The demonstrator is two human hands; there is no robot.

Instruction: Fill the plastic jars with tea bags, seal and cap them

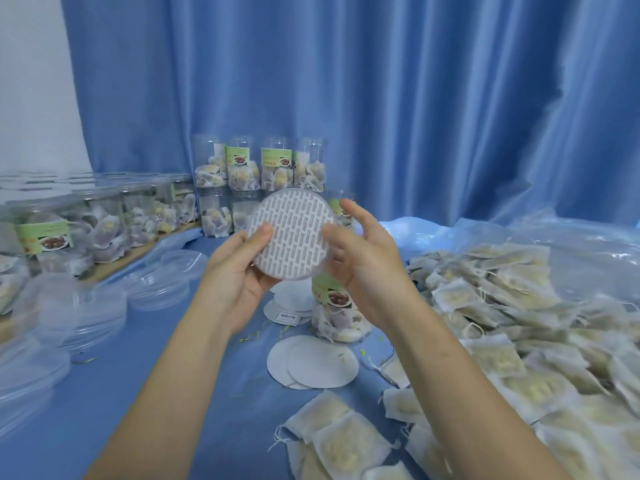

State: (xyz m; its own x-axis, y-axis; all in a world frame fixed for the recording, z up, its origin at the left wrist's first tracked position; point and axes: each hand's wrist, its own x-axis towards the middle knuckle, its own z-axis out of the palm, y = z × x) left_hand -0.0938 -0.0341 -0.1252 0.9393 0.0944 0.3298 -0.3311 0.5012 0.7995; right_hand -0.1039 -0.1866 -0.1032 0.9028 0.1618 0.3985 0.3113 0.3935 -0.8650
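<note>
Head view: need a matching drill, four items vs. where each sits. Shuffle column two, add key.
Column one:
1. patterned seal disc
2. clear lids
3. loose tea bags
4. filled jar

Column two:
A. heaped at the right of the table
B. pinched between left hand and right hand
C. standing below the raised hands
D. spread at the left of the table

Pairs: 1-B, 2-D, 3-A, 4-C

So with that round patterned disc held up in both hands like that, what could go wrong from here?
The seal disc is pinched only at its edges by the left hand and right hand, so it could slip. Falling, it might land among the loose tea bags. The filled jar beneath could get knocked over.
</note>
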